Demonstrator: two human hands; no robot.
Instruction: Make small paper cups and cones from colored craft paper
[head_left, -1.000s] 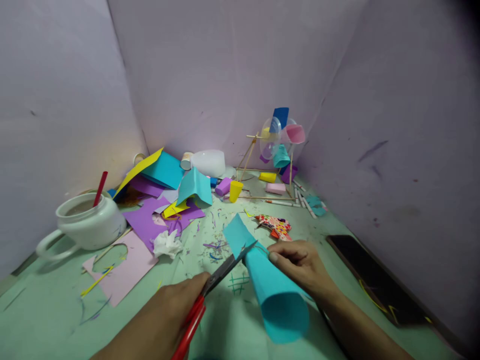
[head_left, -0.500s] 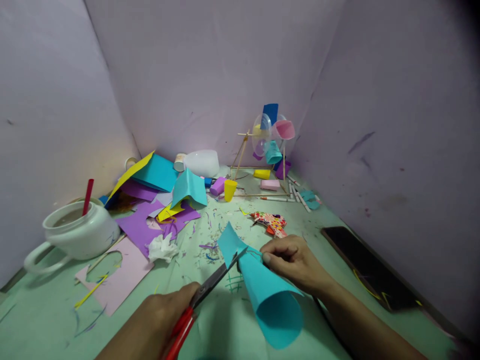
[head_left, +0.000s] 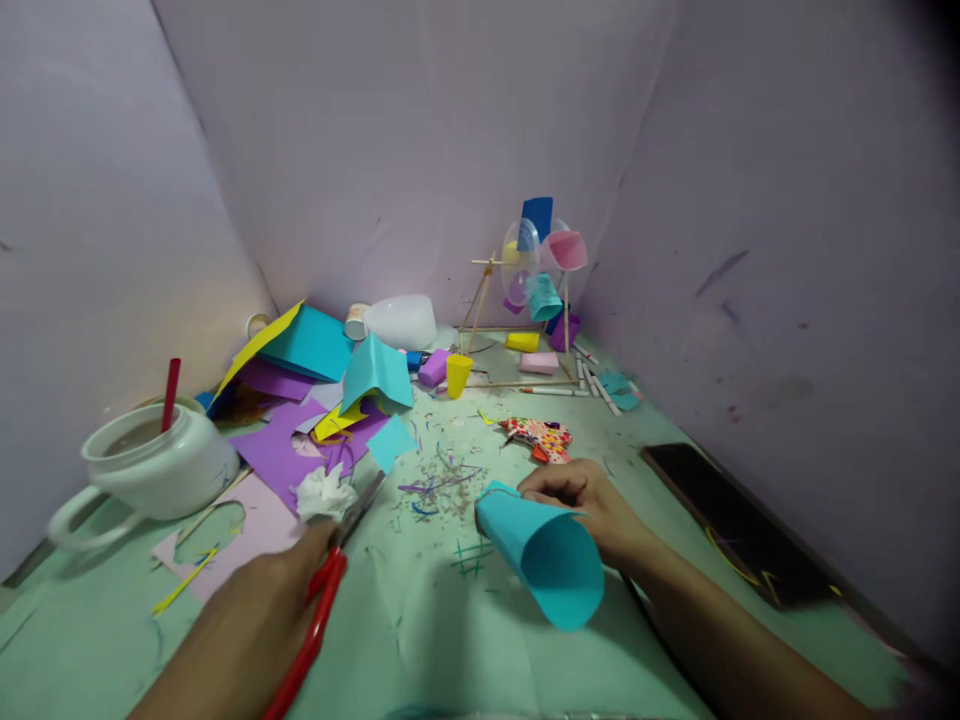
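Observation:
My left hand [head_left: 262, 600] is closed around red-handled scissors [head_left: 326, 590], their blades together and pointing up toward a loose turquoise paper scrap [head_left: 391, 442]. My right hand [head_left: 581, 500] pinches the narrow end of a rolled turquoise paper cone [head_left: 517, 530], its wide mouth facing me. Pencil lines show near the cone's narrow end. Beyond that hand lies a flower-patterned fabric piece [head_left: 538, 437]. Paper shavings [head_left: 442, 485] are scattered on the green table cover beside the cone.
A white mug-like pot [head_left: 161, 470] with a red stick stands at left, near cut coloured paper [head_left: 281, 450] and crumpled tissue [head_left: 324, 494]. A stick-framed wheel with paper cups [head_left: 523, 262] stands at the back. A phone [head_left: 735, 520] lies at right, below the wall.
The cone's narrow tip has been cut off and now lies as a scrap by the purple paper. The scissors moved left and closed, and the cone tilted up slightly.

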